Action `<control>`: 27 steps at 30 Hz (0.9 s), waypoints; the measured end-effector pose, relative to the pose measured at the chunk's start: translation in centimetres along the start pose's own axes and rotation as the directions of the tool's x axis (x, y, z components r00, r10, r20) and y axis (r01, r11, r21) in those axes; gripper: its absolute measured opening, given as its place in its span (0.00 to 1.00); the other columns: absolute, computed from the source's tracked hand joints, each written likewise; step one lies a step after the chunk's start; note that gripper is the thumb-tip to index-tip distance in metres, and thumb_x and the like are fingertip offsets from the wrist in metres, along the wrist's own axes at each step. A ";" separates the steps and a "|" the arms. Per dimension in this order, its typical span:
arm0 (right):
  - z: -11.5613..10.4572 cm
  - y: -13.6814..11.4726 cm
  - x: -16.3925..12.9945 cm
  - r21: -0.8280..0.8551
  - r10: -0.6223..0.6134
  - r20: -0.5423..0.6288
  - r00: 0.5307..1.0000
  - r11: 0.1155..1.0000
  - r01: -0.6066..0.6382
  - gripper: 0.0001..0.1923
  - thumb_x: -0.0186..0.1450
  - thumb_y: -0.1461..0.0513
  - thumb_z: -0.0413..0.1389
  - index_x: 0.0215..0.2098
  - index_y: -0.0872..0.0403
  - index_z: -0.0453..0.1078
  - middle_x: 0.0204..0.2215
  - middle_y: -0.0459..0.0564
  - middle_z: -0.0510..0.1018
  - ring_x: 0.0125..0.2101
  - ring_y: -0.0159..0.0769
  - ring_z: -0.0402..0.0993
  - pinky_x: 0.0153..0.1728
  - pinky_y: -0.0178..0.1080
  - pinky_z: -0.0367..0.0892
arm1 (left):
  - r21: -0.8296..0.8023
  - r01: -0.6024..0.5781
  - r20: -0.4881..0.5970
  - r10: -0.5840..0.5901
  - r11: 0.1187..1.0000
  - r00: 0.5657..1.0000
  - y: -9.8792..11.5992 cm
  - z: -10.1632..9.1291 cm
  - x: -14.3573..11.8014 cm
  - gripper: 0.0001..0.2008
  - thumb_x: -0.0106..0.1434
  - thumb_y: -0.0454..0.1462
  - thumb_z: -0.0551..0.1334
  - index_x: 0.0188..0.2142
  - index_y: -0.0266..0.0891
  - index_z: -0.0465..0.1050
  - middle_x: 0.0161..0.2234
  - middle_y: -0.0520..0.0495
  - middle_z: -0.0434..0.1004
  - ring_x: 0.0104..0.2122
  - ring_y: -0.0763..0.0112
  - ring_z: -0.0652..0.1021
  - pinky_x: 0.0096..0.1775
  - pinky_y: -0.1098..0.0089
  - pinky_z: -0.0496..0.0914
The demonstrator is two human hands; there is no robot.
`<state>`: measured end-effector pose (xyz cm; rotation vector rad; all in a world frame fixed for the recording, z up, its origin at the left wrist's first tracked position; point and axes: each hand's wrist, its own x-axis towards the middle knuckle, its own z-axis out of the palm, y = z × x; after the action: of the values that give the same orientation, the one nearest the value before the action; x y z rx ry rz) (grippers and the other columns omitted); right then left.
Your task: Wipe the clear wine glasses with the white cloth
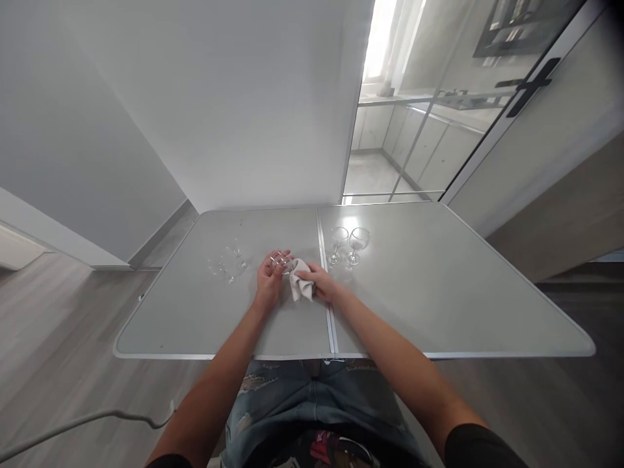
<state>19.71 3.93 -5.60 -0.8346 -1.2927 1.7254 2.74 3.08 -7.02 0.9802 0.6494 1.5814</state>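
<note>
A small glass (280, 261), clear and hard to make out, sits in the left hand (270, 281), whose fingers curl round it, near the table's (439, 305) middle seam. The right hand (319, 282) pinches a white cloth (301, 287) against the glass; much of the cloth is hidden. Right of the seam, toward the far edge, stand two stemmed glasses (348, 246). To the left, more glasses (228, 263) show only faintly, their number unclear.
</note>
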 end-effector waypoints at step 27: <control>0.2 0.7 0.1 -0.910 -0.444 -0.017 0.896 0.379 0.170 0.05 0.67 0.60 0.53 0.38 0.53 0.67 0.32 0.51 0.75 0.33 0.40 0.69 0.39 0.40 0.62 | 0.089 0.029 0.057 -0.034 0.996 0.998 -0.9 -0.8 0.4 0.30 0.57 0.43 0.73 0.57 0.40 0.70 0.58 0.35 0.74 0.56 0.57 0.76 0.61 0.56 0.65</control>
<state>19.37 3.81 -6.18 -1.2310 -2.0383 0.4478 2.50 3.74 -8.11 1.0727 0.6958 1.5010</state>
